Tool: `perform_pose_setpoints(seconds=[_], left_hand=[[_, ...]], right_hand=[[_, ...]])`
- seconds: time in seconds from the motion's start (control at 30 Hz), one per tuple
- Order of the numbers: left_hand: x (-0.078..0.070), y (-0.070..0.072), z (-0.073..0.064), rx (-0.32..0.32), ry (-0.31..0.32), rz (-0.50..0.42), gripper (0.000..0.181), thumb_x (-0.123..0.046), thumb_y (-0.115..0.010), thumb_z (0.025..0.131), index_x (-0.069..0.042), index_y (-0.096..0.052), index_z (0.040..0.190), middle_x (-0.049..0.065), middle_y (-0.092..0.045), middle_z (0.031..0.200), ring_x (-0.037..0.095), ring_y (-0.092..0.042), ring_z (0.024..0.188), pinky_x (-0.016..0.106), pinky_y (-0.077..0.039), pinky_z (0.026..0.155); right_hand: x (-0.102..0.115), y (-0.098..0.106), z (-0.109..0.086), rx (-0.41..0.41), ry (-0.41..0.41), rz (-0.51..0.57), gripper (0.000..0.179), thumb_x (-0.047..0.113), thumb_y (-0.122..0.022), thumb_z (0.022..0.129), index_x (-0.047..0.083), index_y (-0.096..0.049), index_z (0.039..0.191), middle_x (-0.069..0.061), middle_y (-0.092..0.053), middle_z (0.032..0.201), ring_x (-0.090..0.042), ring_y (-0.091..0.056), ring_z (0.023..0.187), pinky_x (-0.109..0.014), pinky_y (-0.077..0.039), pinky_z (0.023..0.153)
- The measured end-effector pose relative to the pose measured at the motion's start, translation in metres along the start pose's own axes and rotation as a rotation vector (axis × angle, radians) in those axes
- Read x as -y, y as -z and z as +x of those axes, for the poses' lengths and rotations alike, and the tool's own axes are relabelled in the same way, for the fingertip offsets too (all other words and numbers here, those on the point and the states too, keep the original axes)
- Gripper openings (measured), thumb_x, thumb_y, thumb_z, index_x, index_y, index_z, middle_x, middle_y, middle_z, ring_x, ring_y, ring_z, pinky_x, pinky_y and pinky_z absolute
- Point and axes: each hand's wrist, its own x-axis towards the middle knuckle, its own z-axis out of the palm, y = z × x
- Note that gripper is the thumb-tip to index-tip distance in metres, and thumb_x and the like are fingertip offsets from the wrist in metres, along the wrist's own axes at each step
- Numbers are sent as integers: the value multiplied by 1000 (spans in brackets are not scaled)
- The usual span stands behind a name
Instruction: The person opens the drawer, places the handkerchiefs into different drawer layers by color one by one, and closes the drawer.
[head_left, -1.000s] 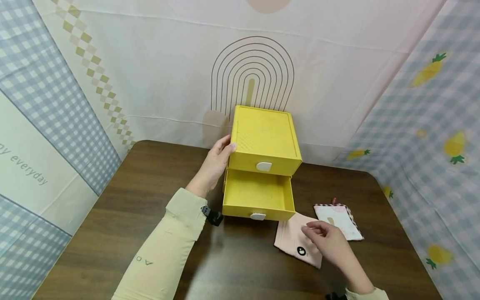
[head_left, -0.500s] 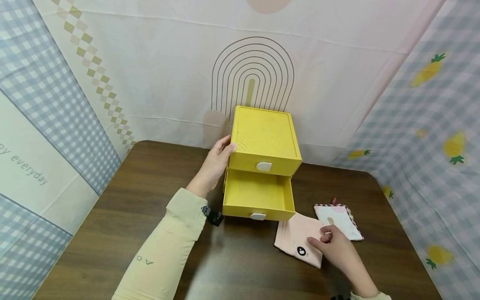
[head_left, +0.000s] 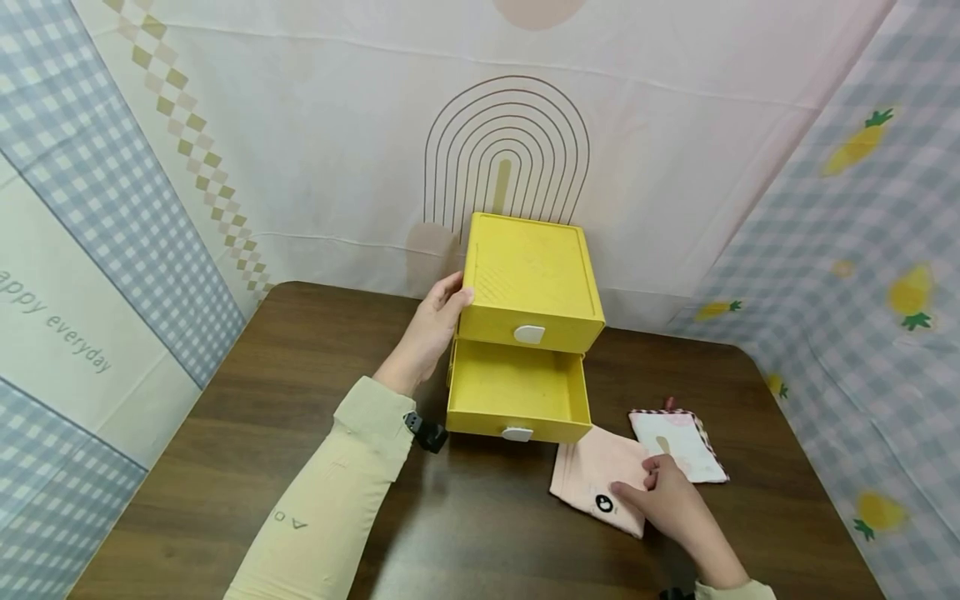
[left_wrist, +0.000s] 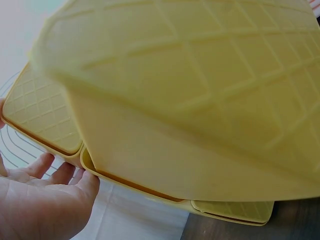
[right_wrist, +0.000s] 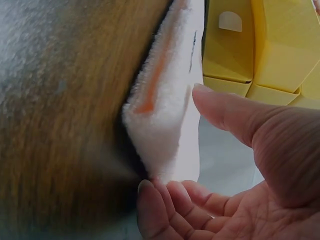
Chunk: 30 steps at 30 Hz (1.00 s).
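The right hand (head_left: 672, 504) has shifted to the edge of the pink towel (head_left: 596, 462), within grasp; whether its fingers pinch is unclear. The left hand (head_left: 429, 332) grips the yellow drawer cabinet (head_left: 532, 265).

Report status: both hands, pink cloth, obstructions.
Left hand on yellow drawer unit, left side. Right hand at pink cloth's right edge, pinch unclear. Lower drawer open; white cloth close by, no obvious obstruction.

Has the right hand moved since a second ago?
Yes. In the head view, the right hand has shifted slightly right and toward the person, judged against the yellow drawer unit.
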Motion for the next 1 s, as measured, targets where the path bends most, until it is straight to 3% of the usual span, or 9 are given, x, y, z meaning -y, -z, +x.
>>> perform_pose_setpoints(seconds=[0.33,0.67,0.87,1.0], left_hand=[[0,-1,0,-2,-4,6,59,-42,-55,97,-24,-34,149,-4,-37,149,14,-42,128,35,-33,107],[0,-1,-2,-2,1,2,58,-41,-54,98,-24,-35,149,-4,-38,148,14,-43,127,36,-34,107],[2,-1,-2,-6,-5,2,58,-42,-55,97,-24,-36,149,-4,-38,148,14,-43,127,36,-33,107],[3,-1,-2,-11,-14,1,58,-42,-55,97,-24,-36,148,-4,-39,147,15,-43,127,36,-34,106]], right_hand=[[-3,-4,1,0,-22,21,72,42,-80,77,-9,-41,110,-12,-47,86,-23,-48,74,-35,-41,64],[-1,-8,3,9,-75,55,89,41,-80,77,-16,-33,126,-16,-51,89,-23,-50,75,-37,-44,64],[-2,-10,3,-15,-44,85,81,31,-80,79,-20,-36,124,-10,-48,78,-20,-46,68,-31,-39,57],[-3,-11,1,-35,-17,101,66,27,-79,79,-17,-43,114,-8,-45,73,-18,-44,64,-30,-37,55]])
